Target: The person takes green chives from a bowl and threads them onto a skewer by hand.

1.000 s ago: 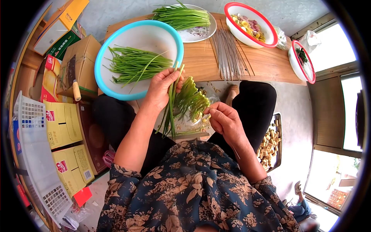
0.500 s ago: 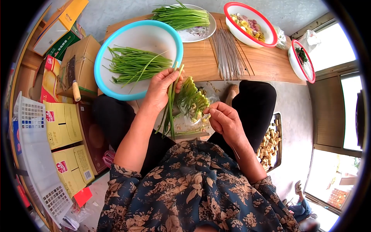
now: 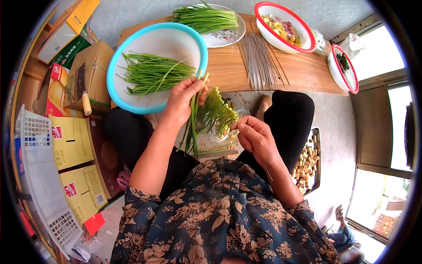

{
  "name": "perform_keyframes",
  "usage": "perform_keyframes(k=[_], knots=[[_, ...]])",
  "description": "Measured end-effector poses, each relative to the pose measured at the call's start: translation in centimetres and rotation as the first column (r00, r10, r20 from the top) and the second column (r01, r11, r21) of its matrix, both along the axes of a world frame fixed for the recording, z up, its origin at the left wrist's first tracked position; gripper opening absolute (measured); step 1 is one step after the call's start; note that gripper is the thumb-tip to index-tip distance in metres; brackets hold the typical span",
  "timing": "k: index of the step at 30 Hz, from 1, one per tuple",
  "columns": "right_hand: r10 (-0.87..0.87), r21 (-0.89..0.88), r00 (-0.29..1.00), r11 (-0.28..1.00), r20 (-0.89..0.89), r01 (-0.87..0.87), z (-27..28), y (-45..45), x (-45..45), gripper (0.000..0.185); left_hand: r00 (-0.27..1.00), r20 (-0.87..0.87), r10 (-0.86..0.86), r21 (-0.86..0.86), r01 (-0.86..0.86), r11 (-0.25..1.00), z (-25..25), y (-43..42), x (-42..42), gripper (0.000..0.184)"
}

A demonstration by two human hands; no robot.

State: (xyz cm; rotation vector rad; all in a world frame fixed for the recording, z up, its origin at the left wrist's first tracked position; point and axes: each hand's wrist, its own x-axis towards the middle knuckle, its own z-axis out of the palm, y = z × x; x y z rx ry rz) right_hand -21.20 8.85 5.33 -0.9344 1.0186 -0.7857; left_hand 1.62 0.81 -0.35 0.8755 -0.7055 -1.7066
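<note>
My left hand (image 3: 184, 100) is closed around a few long green chives (image 3: 193, 125), their cut ends sticking up past the thumb and their tips hanging down. In a pinch, my right hand (image 3: 256, 137) grips a thin skewer; its tail (image 3: 269, 174) shows below the wrist. Between the hands, a row of folded chives (image 3: 215, 110) is threaded close together on the skewer, reaching the right fingertips. Most of the skewer is hidden by chives and fingers. Behind my left hand, a blue-rimmed basin (image 3: 115, 81) holds loose chives (image 3: 154, 72).
On the wooden table (image 3: 228, 72) lie several thin skewers (image 3: 260, 59). Beyond are a plate (image 3: 239, 33) of chives, a red-rimmed bowl (image 3: 262, 27) of sliced food and a smaller bowl (image 3: 336, 70). A tray of short brown pieces (image 3: 307, 163) sits right; cartons (image 3: 72, 149) stand left.
The threaded chives between the hands have shifted slightly to the left. Both hands keep their grips and have barely moved.
</note>
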Motion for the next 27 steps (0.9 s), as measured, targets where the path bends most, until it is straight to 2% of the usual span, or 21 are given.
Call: perform_keyframes(k=[10, 27], knots=[[0.009, 0.007, 1.000, 1.000, 0.012, -0.009, 0.1, 0.1, -0.2, 0.018, 0.998, 0.062, -0.026, -0.092, 0.031, 0.995, 0.0, -0.1, 0.5, 0.019], [0.017, 0.043, 0.998, 0.999, 0.061, -0.020, -0.2, 0.1, -0.3, 0.018, 0.993, 0.058, -0.100, -0.072, 0.104, 0.992, 0.5, -0.1, 1.1, 0.016]])
